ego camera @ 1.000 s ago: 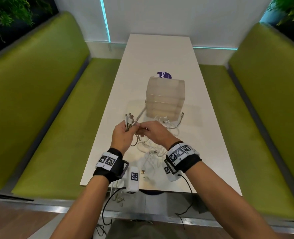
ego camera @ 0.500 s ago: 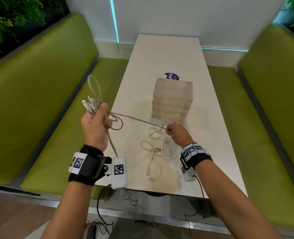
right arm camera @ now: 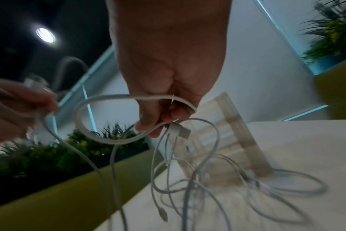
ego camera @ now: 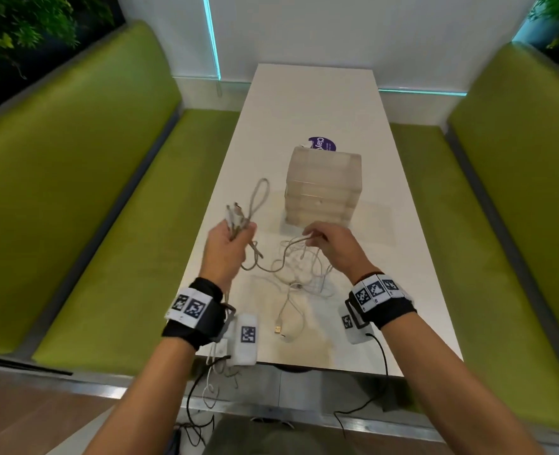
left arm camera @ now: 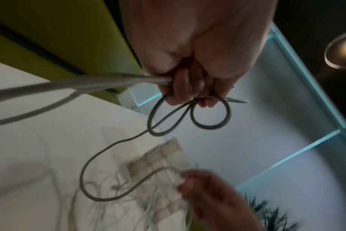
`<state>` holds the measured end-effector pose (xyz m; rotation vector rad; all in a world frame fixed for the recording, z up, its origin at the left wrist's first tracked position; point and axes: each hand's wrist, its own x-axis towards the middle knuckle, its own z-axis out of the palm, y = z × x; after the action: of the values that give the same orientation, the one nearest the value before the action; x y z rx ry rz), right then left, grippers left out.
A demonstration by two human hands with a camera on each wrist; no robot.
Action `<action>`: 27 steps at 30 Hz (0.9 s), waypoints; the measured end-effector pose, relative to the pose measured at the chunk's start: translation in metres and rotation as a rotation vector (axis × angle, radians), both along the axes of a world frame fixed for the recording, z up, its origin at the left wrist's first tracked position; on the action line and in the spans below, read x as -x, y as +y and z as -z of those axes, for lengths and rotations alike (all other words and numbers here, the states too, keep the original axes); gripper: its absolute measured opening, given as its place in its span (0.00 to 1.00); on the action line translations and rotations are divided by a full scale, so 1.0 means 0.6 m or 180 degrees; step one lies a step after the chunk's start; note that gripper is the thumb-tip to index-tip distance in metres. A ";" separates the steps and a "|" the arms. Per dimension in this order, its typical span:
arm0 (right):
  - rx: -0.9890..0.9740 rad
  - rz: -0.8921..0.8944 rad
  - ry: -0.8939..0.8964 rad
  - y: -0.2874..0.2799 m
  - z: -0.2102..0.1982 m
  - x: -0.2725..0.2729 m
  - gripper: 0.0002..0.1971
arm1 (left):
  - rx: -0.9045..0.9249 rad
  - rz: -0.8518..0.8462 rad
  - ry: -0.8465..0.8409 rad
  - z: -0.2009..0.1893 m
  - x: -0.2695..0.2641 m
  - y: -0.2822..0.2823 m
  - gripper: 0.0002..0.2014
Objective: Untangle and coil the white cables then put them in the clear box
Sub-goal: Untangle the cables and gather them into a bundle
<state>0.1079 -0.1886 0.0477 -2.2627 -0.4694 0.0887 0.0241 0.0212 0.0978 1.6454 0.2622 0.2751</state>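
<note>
The left hand [ego camera: 227, 246] clenches a thick white braided cable [ego camera: 259, 199]; the right hand [ego camera: 332, 243] pinches thin white cables [ego camera: 299, 274]. Pulling apart could tighten the tangle lying at six o'clock of the clear stacked plastic box [ego camera: 323, 188].

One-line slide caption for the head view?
Both hands, left and right, pull white cables apart before the clear box.

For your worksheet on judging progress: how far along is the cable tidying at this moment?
Early. Done: nothing shows inside the clear box. In hand: the left hand grips a few loops and plugs of one cable; the right hand pinches cable lifted from the tangle. Left: most cables lie knotted on the table, uncoiled and unboxed.
</note>
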 end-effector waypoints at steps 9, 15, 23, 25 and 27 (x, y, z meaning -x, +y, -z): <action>-0.0848 -0.0288 0.0144 0.021 -0.049 0.026 0.07 | -0.0928 0.0793 0.0005 0.037 -0.021 -0.053 0.11; -0.0621 -0.0434 0.0333 0.021 -0.045 0.030 0.09 | -0.1068 0.0802 -0.0091 0.037 -0.020 -0.039 0.09; -0.0652 -0.0457 0.0370 0.022 -0.057 0.040 0.03 | -0.0749 0.1070 0.0182 0.020 -0.012 -0.040 0.12; -0.0245 -0.0469 0.0387 0.020 -0.052 0.033 0.08 | -0.0840 0.0983 0.0190 0.018 -0.011 -0.040 0.12; 0.0172 -0.0545 0.0142 0.021 -0.047 0.028 0.07 | -0.1121 0.1069 0.0267 0.019 -0.007 -0.039 0.12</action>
<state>0.0911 -0.1762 0.0757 -2.2644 -0.6430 0.2412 0.0285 -0.0024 0.0862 2.0183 -0.0052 -0.0058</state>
